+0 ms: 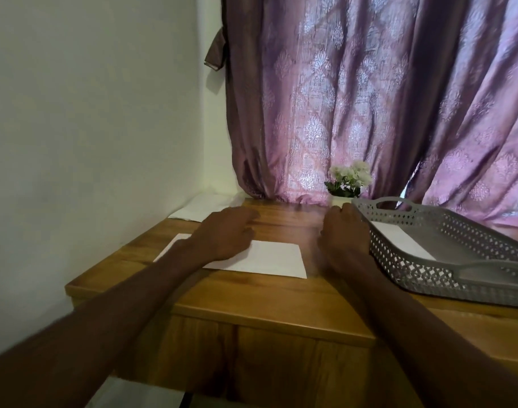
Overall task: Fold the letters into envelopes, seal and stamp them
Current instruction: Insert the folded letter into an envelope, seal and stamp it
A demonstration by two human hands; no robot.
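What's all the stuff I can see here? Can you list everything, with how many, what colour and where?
Paper sheet: one, white, flat on the table in front of the person, partly under the left hand.
Paper at the corner: at least one, white, far left end of the table by the wall.
Paper in the tray: one, white, lying inside the tray.
Tray: one, grey, perforated, with handles, on the table's right side.
Flowers: one small bunch, white with green leaves, at the back against the curtain.
Curtain: one, purple, patterned, behind the table.
Table: one, brown wood.
Wall: white, left.
Left hand: open, resting on the paper sheet.
Right hand: open, beside the tray's near-left corner.
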